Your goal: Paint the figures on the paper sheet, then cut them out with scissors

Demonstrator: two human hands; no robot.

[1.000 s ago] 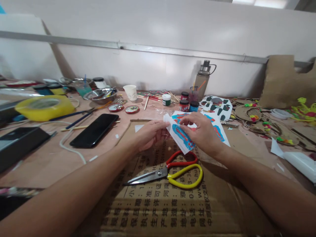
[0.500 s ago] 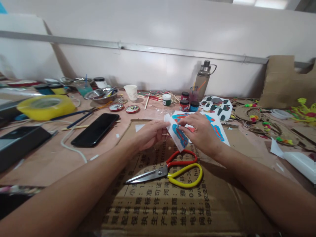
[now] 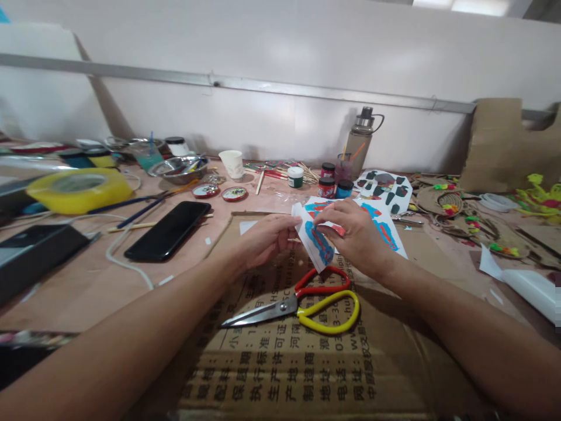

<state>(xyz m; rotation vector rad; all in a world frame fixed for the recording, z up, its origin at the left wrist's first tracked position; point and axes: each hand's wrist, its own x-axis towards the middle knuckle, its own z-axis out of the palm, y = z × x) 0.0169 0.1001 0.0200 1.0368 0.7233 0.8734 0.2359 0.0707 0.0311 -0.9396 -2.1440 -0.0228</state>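
A small white piece of painted paper [image 3: 323, 248], with a blue shape streaked with red, is raised above the cardboard. My left hand [image 3: 274, 237] pinches its left edge between thumb and fingers. From the right, my right hand [image 3: 353, 231] has its thumb and forefinger closed at the upper part of the blue shape; its fingertips partly cover the paper. Behind that hand lies a larger white sheet [image 3: 401, 248] with more blue and red painting. Below the paper, scissors [image 3: 284, 305] with one red and one yellow handle rest on the printed cardboard [image 3: 263, 374], touched by neither hand.
To the left are a black phone [image 3: 169, 231] and a roll of yellow tape [image 3: 81, 190]. Paint jars [image 3: 326, 188], a paper cup [image 3: 232, 164] and a bottle [image 3: 360, 140] stand along the back. Coiled cardboard pieces [image 3: 438, 202] lie at the right.
The small painted paper has tilted slightly, its lower corner a little lower and further left. Both hands keep their hold, with only a slight shift of the right fingers.
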